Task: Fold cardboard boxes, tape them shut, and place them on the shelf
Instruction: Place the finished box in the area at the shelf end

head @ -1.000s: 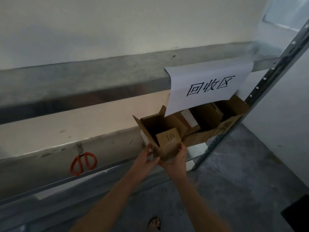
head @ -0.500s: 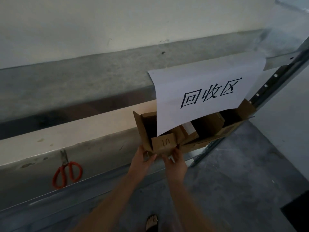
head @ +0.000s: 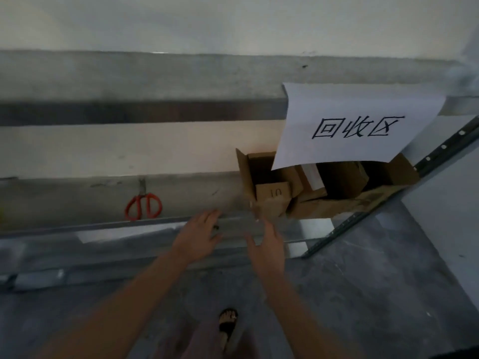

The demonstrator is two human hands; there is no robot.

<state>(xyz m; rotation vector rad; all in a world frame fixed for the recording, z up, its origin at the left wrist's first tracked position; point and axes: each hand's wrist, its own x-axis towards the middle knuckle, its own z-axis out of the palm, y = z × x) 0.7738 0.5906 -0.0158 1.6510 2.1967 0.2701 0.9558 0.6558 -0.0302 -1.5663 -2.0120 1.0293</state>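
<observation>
Cardboard box (head: 270,203) marked 10 is sitting on shelf (head: 64,200), right of frame centre. Left hand (head: 199,237) and right hand (head: 267,244) are hovering just below it, fingers spread, gripping nothing.

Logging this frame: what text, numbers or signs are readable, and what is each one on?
"回收区": handwritten in black on the white paper sheet hanging from the upper shelf rail.
"10": handwritten on the flap of the small cardboard box.
White label on the neighbouring box: too blurred to read.
Nothing else readable.
</observation>
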